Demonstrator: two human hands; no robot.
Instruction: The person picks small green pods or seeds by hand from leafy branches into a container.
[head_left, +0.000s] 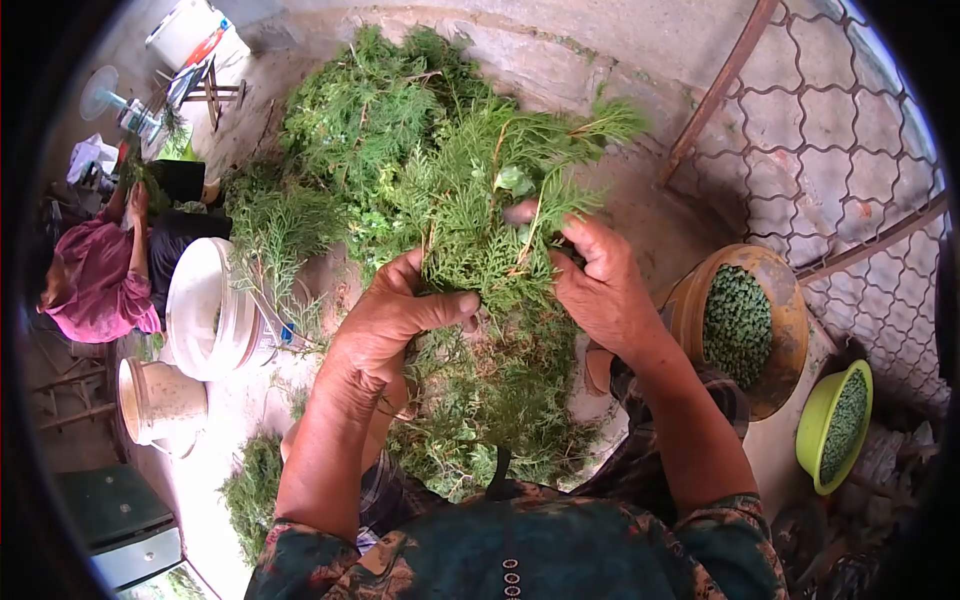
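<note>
A leafy green conifer branch [470, 235], with flat, scale-like sprays like arborvitae, is held up in front of me. My left hand [395, 310] grips its lower left side, with the thumb in front and most fingers hidden behind the foliage. At the branch's right side, my right hand [600, 280] has thumb and fingers curled together on the sprays; its fingertips are partly covered by leaves. A pale green cluster [514, 181] shows among the sprays just above the right fingers. Beneath the branch, loose clippings [490, 410] cover the ground between my legs.
A large pile of cut branches [365, 130] lies ahead. To the right stand a bucket [790, 300] of small green cones and a lime-green basin [808, 430] of similar pieces, near a wire mesh panel [800, 130]. White buckets [195, 310] and a seated person [105, 265] are at left.
</note>
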